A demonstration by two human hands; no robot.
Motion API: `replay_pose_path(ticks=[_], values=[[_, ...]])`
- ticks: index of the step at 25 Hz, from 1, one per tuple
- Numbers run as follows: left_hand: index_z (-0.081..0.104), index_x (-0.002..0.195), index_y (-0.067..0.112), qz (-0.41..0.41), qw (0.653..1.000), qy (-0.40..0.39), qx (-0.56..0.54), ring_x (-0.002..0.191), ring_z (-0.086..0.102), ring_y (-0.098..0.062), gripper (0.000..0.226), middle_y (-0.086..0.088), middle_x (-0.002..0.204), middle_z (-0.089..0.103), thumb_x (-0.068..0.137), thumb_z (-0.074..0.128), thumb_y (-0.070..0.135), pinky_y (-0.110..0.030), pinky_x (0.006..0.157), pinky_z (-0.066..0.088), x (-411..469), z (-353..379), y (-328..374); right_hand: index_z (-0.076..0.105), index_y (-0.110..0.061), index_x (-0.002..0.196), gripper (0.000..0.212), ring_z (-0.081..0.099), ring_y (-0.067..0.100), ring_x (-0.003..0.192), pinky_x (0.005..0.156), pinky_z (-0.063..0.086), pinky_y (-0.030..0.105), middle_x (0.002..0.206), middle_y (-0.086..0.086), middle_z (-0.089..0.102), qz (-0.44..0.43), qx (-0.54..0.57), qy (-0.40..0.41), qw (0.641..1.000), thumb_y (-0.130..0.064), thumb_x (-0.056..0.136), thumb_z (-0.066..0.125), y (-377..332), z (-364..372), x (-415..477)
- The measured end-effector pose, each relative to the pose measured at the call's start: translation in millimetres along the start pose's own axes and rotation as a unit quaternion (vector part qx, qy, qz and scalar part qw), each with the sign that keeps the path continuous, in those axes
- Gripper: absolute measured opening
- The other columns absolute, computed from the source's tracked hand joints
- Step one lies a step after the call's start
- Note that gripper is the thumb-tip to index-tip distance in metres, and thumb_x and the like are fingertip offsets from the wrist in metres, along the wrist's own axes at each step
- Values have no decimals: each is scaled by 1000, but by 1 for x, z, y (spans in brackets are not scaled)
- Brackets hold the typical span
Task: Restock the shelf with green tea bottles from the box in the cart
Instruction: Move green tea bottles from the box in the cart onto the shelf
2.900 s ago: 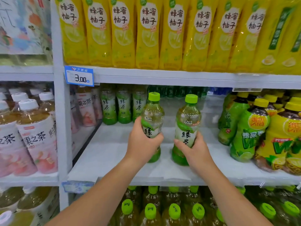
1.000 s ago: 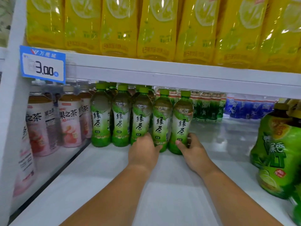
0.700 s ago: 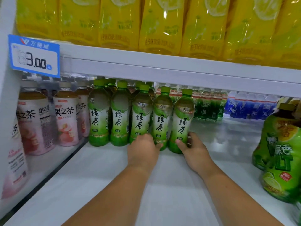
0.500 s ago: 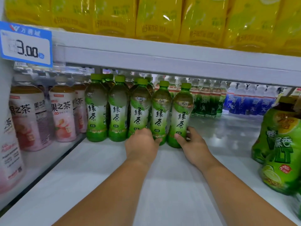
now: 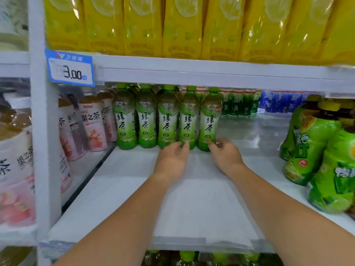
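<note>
A row of several green tea bottles with green caps stands upright at the back left of the white shelf. The two rightmost ones are the fourth bottle and the fifth bottle. My left hand rests low on the shelf, fingertips at the base of the fourth bottle. My right hand has its fingers spread beside the base of the fifth bottle. Neither hand wraps around a bottle. The cart and box are out of view.
Pink-labelled tea bottles stand left of the row, past a white upright post. Large green bottles crowd the shelf's right side. Yellow bottles fill the shelf above, with a 3.00 price tag. Bare shelf lies right of the row.
Both hands carried a bottle each from the shelf front to the back row, set them down, and have now loosened and slid back off them.
</note>
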State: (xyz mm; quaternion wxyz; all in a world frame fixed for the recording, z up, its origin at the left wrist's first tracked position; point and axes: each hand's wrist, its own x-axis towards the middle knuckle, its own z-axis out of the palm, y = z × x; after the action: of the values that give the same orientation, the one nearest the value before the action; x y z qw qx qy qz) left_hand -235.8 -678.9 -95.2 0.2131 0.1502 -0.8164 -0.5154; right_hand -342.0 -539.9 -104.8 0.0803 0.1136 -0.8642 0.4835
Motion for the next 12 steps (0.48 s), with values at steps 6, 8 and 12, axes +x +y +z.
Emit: replay_pose_path(ticks=[6,8,12], values=[[65,129,13,-101,991,-17,-84,117,57,-14,34,1,125,66,101,55,30,-18,93,38,-48,-30,12,61,-17,129,37,63,23,112,100,48,34,122,6,67,92,70,-53,992,-34,97,60,-22,-17,-65],[63,131,14,-142,986,-39,-78,115,55,-12,37,1,128,64,102,55,35,-21,97,37,-68,-44,22,58,-14,134,42,60,24,119,106,45,37,128,7,64,122,44,-79,988,-34,97,60,-29,-28,-86],[55,141,19,-223,968,-115,-23,125,50,-13,48,6,140,55,101,49,46,-27,105,36,-121,-76,45,55,-18,136,42,56,22,120,102,45,34,134,3,60,191,25,-130,973,-38,99,55,-54,-63,-141]])
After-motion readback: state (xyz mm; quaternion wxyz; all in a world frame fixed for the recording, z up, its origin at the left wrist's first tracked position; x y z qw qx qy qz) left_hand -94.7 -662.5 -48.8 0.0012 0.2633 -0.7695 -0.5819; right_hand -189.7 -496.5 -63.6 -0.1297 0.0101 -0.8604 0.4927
